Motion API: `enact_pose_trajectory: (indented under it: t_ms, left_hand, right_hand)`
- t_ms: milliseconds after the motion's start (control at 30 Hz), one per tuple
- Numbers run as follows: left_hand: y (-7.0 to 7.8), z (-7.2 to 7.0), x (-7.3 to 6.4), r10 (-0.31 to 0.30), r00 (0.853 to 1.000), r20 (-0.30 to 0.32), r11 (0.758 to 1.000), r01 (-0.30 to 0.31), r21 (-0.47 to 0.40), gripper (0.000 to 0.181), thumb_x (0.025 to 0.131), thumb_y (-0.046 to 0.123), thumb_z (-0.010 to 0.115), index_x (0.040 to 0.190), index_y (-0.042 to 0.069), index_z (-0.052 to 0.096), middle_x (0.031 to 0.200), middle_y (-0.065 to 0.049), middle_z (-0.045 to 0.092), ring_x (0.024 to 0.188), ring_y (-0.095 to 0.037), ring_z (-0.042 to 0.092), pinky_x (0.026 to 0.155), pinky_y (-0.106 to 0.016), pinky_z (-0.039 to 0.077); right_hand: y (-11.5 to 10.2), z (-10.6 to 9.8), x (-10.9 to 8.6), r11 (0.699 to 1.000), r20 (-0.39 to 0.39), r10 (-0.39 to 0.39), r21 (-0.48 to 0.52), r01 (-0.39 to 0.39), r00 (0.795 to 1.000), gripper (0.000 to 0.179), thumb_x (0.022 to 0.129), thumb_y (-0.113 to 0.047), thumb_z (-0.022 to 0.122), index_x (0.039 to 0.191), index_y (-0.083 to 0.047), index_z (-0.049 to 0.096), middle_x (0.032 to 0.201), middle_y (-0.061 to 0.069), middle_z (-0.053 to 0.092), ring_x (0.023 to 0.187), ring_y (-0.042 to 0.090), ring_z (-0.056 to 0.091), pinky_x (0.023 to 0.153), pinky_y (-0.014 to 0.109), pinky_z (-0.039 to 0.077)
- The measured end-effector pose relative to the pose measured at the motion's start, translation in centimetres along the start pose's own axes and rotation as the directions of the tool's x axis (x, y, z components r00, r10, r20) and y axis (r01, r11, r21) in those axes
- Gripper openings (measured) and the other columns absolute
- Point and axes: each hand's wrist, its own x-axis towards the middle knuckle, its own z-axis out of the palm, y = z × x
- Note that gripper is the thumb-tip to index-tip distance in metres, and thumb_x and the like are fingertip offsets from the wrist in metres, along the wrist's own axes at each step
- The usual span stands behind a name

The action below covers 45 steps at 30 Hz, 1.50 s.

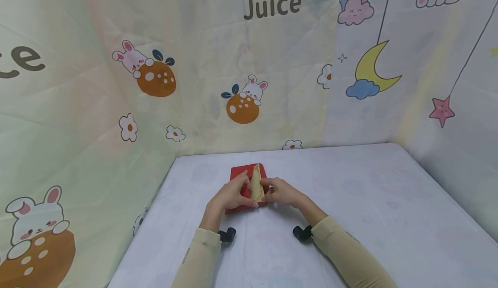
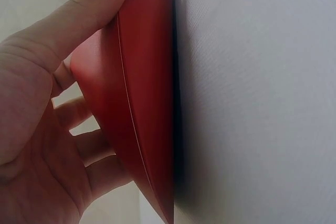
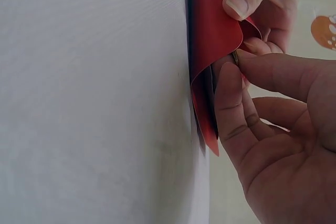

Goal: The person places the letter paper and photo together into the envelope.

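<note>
A flat red item with a smooth, bendable cover, perhaps a paper envelope or folder [image 1: 241, 172], lies towards the far side of the table. A gold patterned strip [image 1: 256, 184] stands up at its middle. My left hand [image 1: 232, 193] holds the red item from the left, its thumb [image 2: 79, 22] on the near edge and its fingers behind. From the right, my right hand [image 1: 283, 191] pinches a thin gold edge at the opening, between thumb and forefinger. The red sheet [image 3: 215, 30] bulges up there in the right wrist view. What lies inside is hidden.
The table [image 1: 350, 201] has a white cloth. Printed curtains [image 1: 202, 41] stand close behind it and along its sides. A black wrist camera [image 1: 228, 235] sits at the left cuff, another wrist camera [image 1: 302, 233] at the right.
</note>
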Motion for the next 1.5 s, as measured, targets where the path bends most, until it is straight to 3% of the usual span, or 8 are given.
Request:
enact_pose_trajectory:
  t_ms: [133,367,533,800,933,1067,1167,1500]
  left_hand:
    - [0.0,0.0,0.0,0.001,1.0,-0.003,1.0,-0.001,0.001,0.051,0.07,0.046,0.094,0.1,0.026,0.057,0.17,-0.001,0.03,0.146,-0.029,0.045,0.101,-0.047,0.049]
    - [0.0,0.0,0.0,0.0,1.0,-0.003,1.0,0.0,0.001,0.051,0.07,0.044,0.095,0.099,0.027,0.057,0.17,0.0,0.03,0.146,-0.029,0.045,0.102,-0.048,0.049]
    - [0.0,0.1,0.0,-0.011,1.0,-0.002,1.0,0.011,0.006,0.051,0.07,0.046,0.094,0.097,0.028,0.055,0.17,0.0,0.03,0.146,-0.029,0.044,0.098,-0.045,0.049]
    - [0.0,0.2,0.0,-0.016,1.0,-0.006,1.0,0.016,-0.009,0.051,0.071,0.046,0.094,0.097,0.027,0.055,0.169,0.001,0.03,0.147,-0.03,0.044,0.097,-0.045,0.05]
    - [0.1,0.1,0.0,-0.014,1.0,-0.005,1.0,0.014,-0.006,0.051,0.071,0.046,0.094,0.098,0.026,0.055,0.169,0.001,0.031,0.146,-0.029,0.045,0.096,-0.044,0.05]
    - [0.1,0.1,0.0,-0.008,1.0,-0.002,1.0,0.008,-0.005,0.052,0.071,0.047,0.093,0.099,0.025,0.055,0.169,0.0,0.031,0.143,-0.027,0.046,0.093,-0.042,0.05]
    - [0.1,0.0,-0.1,-0.01,1.0,-0.001,1.0,0.01,-0.008,0.052,0.071,0.048,0.093,0.099,0.025,0.056,0.169,0.0,0.032,0.142,-0.026,0.048,0.092,-0.041,0.05]
    - [0.1,0.0,-0.1,-0.011,1.0,-0.006,1.0,0.011,-0.008,0.05,0.072,0.047,0.093,0.098,0.025,0.056,0.169,0.0,0.032,0.145,-0.026,0.045,0.094,-0.042,0.051]
  right_hand:
    - [0.1,0.0,0.0,1.0,-0.011,-0.004,-0.001,0.004,1.0,0.067,0.089,-0.012,0.079,0.15,-0.007,0.051,0.144,0.014,0.057,0.105,0.021,0.054,0.074,0.028,0.054]
    - [0.2,0.0,0.2,0.999,0.0,-0.027,0.018,0.027,1.0,0.067,0.09,-0.013,0.079,0.15,-0.005,0.051,0.153,0.015,0.051,0.09,0.019,0.06,0.072,0.027,0.054]
    - [0.0,0.1,0.2,0.999,0.016,-0.034,0.001,0.034,0.999,0.061,0.091,-0.011,0.077,0.148,-0.006,0.055,0.156,0.012,0.05,0.093,0.02,0.058,0.073,0.028,0.053]
    - [0.2,0.3,0.2,0.998,0.02,-0.059,-0.005,0.059,0.998,0.059,0.091,-0.012,0.077,0.146,-0.007,0.057,0.139,0.012,0.062,0.092,0.02,0.056,0.07,0.029,0.051]
    - [0.3,0.4,0.3,0.998,0.04,-0.065,-0.004,0.065,0.997,0.058,0.093,-0.018,0.076,0.147,-0.01,0.056,0.132,0.007,0.065,0.093,0.02,0.059,0.075,0.03,0.054]
    - [0.2,0.6,0.4,0.997,0.054,-0.071,-0.008,0.072,0.996,0.06,0.094,-0.023,0.075,0.149,-0.012,0.054,0.139,0.006,0.063,0.105,0.02,0.059,0.087,0.036,0.056]
    - [0.2,0.7,0.4,0.998,0.056,-0.068,-0.004,0.069,0.996,0.063,0.094,-0.025,0.076,0.151,-0.01,0.052,0.136,0.007,0.065,0.109,0.02,0.059,0.093,0.039,0.057]
    - [-0.3,1.0,0.4,0.998,0.087,-0.066,0.008,0.065,0.994,0.067,0.094,-0.029,0.075,0.151,-0.007,0.049,0.121,0.007,0.066,0.108,0.019,0.058,0.093,0.036,0.056]
